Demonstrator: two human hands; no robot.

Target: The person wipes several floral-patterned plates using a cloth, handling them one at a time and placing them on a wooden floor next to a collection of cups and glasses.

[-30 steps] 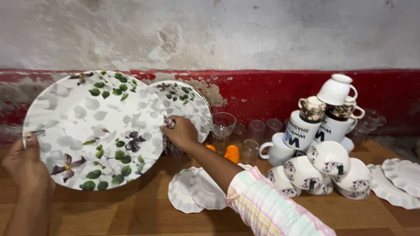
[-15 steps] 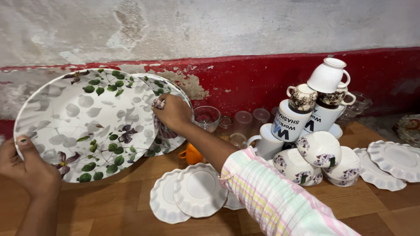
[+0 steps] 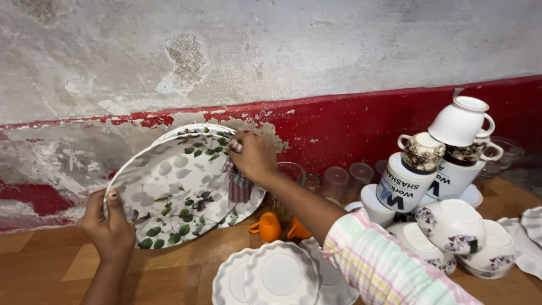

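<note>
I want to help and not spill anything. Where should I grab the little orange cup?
Take the little orange cup by its small loop handle, which sticks out on its left side. Come from the left and a bit above, over the bare wooden table, since the glass tumblers crowd it behind and white scalloped saucers lie in front.

A rough plastered wall (image 3: 293,51) in grey-white fills the upper part, from 9 o'clock to 3 o'clock. It is stained, and a patch of broken plaster (image 3: 186,59) is seen at about 11 o'clock. Below it a red painted band (image 3: 361,121) runs across the wall; the paint is peeled off strongly toward 9 o'clock. A brown wooden surface (image 3: 56,265) with visible grain is laid along the bottom, from 7 to 4 o'clock. The scene is lit softly and evenly.
</note>
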